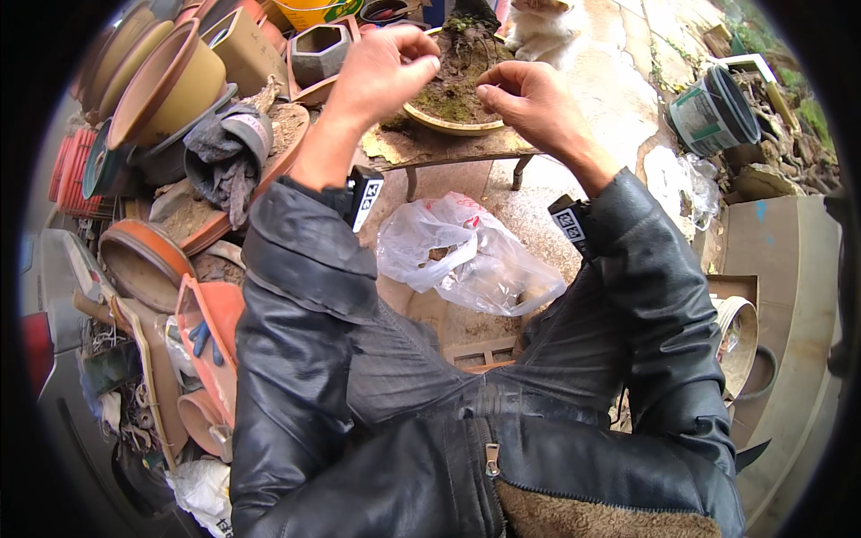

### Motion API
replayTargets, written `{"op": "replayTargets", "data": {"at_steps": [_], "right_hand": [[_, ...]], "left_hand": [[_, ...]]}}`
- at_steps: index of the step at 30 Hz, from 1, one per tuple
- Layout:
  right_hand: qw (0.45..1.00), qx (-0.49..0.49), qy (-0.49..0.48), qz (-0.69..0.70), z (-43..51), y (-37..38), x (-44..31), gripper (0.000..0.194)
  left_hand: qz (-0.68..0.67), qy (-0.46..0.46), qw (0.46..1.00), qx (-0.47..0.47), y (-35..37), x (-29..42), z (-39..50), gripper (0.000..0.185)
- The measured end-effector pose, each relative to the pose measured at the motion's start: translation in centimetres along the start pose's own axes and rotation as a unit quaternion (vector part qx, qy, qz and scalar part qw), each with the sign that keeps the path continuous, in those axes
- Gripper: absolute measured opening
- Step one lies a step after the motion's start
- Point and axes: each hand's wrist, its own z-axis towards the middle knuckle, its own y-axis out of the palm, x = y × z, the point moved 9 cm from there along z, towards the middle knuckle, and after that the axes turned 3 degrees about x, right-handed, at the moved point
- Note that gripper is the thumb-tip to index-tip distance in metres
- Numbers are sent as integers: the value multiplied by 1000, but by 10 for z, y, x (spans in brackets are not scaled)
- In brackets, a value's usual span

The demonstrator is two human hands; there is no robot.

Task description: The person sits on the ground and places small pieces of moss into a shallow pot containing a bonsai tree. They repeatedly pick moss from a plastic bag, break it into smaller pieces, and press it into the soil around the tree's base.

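A shallow round bonsai pot (465,128) stands on a low bench (440,149) before me, with mossy soil (440,97) in it. From the soil rises a thick, dark trunk (471,13) with exposed roots, its top cut off by the picture's edge. My left hand (387,70) hovers over the pot's left side, fingers curled, thumb near the index finger. Across from it, my right hand (531,94) is over the right rim with thumb and index finger close together. Whether either hand pinches something small, I cannot tell.
Below the bench lies a translucent plastic bag (464,255) with contents. A cat (545,30) sits behind the pot. Stacked pots (178,81) and a hexagonal pot (319,54) crowd the left. Right are a bucket (713,111) and a cardboard sheet (773,249).
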Motion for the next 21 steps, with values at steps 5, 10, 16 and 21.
{"op": "replayTargets", "data": {"at_steps": [5,10,16,21], "right_hand": [[989,77,-74,-102,2,2,-4,25],[987,86,-39,-129,9,4,6,27],[984,88,-18,-155,10,6,12,31],[983,93,-25,-156,8,6,11,32]], "left_hand": [[88,-27,996,-2,23,-5,-15,19],[62,-81,994,29,27,-25,-12,25],[90,-101,991,15,35,-38,-14,31],[29,-161,987,9,42,-57,-15,35]]}}
